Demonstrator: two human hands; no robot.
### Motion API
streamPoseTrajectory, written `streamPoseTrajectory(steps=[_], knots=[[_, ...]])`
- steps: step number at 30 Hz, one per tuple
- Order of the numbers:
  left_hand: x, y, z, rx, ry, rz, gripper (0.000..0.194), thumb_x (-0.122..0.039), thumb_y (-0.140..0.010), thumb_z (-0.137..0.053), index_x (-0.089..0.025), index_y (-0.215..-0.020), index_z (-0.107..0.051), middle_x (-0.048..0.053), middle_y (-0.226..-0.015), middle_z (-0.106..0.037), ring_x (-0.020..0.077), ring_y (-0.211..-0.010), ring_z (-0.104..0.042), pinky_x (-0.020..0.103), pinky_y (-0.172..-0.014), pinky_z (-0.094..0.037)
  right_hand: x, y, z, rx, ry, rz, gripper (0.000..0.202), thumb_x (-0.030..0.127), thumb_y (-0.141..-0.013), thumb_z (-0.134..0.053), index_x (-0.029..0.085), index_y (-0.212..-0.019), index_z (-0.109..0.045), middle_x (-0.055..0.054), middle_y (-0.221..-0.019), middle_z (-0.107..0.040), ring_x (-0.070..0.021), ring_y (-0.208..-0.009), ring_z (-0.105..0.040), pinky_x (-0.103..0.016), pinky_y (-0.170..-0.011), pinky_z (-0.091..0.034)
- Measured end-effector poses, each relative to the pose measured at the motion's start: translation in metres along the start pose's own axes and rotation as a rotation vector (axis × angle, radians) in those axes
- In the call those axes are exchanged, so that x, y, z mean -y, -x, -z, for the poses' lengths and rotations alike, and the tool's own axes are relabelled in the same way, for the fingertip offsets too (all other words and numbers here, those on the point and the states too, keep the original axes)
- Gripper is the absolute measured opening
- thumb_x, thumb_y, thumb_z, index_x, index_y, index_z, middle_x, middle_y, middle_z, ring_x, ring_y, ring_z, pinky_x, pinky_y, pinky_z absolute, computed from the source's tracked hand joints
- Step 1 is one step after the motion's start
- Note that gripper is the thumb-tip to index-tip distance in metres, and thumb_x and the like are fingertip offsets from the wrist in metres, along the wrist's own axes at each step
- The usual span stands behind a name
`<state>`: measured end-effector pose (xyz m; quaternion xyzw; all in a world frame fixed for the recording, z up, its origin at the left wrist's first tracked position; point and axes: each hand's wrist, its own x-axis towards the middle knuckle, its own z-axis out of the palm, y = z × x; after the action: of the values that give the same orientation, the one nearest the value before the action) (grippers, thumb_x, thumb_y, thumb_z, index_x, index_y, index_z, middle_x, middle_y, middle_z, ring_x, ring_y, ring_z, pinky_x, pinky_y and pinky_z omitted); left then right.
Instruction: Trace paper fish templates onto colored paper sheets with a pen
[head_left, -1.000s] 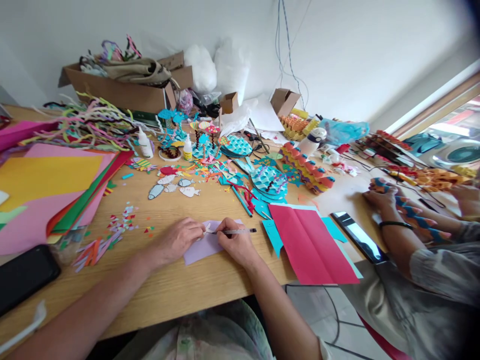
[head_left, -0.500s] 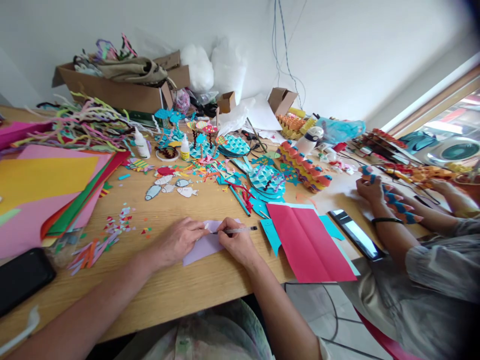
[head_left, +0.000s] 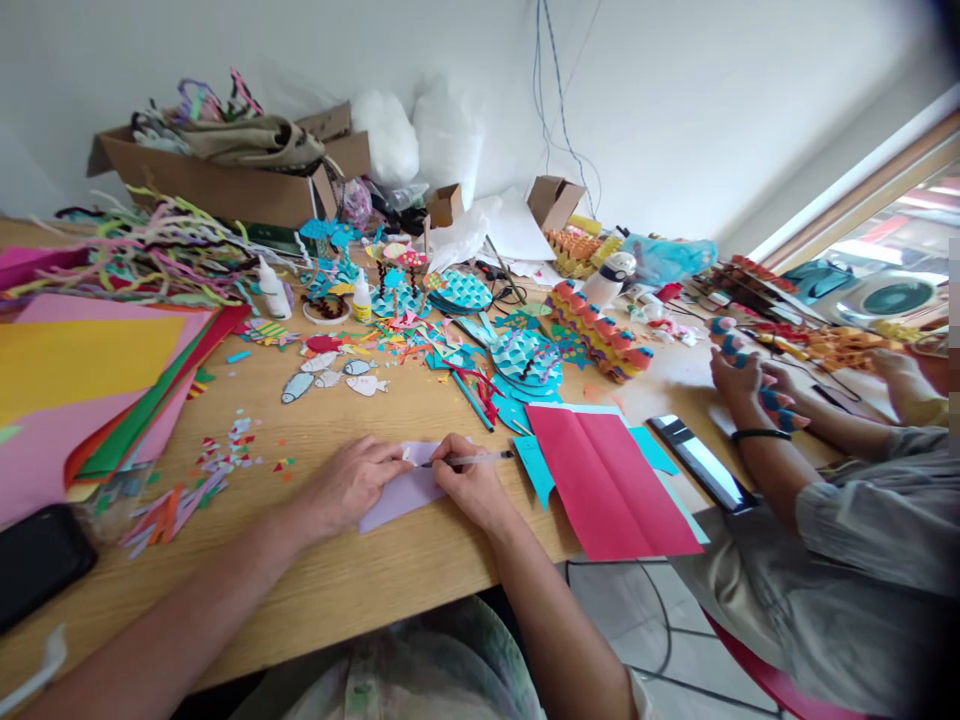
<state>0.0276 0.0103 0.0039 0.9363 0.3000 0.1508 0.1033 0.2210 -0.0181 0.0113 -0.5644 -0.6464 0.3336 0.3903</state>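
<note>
A sheet of lilac paper [head_left: 397, 503] lies on the table in front of me. My left hand [head_left: 351, 485] rests flat over its left part, fingers stretched out and pressing it down. By those fingertips sits a small white piece [head_left: 407, 455], too small to make out fully. My right hand [head_left: 469, 478] grips a clear pen [head_left: 486, 458], its tip on the paper close to the white piece. Beyond my hands lie several paper fish [head_left: 367, 385], white and pale blue with dark outlines.
Coloured sheets [head_left: 90, 360] and a black phone [head_left: 41, 565] lie left, beside paper scraps [head_left: 225, 445]. A red folded sheet [head_left: 611, 480] and another phone [head_left: 701, 462] lie right. Glue bottles [head_left: 274, 290] stand behind. A co-worker's hands [head_left: 739, 380] hold a painted egg-carton strip at right.
The view has shifted slightly, so things appear a little further left. My hands keep nearly the same pose on the paper. The co-worker's egg-carton strip has moved a little.
</note>
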Motion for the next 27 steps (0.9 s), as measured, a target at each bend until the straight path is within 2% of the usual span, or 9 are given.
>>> streamPoseTrajectory(steps=[10,17,27], knots=[[0.0027,0.0023,-0.0042,-0.029,0.011,-0.009,0.045,0.002,-0.073,-0.044,-0.023,-0.108,-0.058,0.004,-0.102,-0.059,0.0195,-0.09,-0.051,0.035,-0.08,-0.044,0.0015,0.0004,-0.0014,-0.003,0.091,0.034,0.011,0.011,-0.065,-0.046,0.02,-0.062,-0.051,0.002,-0.06,-0.054,-0.0123,-0.06,-0.049,-0.021,-0.056,-0.035],[0.0017,0.0013,-0.0025,-0.004,0.009,-0.012,0.044,0.001,-0.073,-0.045,-0.022,-0.108,-0.058,0.005,-0.103,-0.06,0.02,-0.091,-0.052,0.035,-0.08,-0.044,0.0005,0.0,-0.0034,-0.011,0.091,0.037,0.01,0.012,-0.067,-0.046,0.02,-0.063,-0.051,0.003,-0.058,-0.053,-0.0115,-0.057,-0.047,-0.021,-0.052,-0.033],[0.0007,0.0004,-0.0038,-0.038,0.011,-0.008,0.038,-0.001,-0.077,-0.044,-0.022,-0.104,-0.06,0.005,-0.101,-0.06,0.0188,-0.09,-0.053,0.034,-0.08,-0.044,0.0079,-0.0038,-0.0092,0.015,0.062,0.029,0.008,0.015,-0.068,-0.046,0.019,-0.063,-0.05,0.004,-0.056,-0.051,-0.0099,-0.053,-0.044,-0.019,-0.05,-0.033]])
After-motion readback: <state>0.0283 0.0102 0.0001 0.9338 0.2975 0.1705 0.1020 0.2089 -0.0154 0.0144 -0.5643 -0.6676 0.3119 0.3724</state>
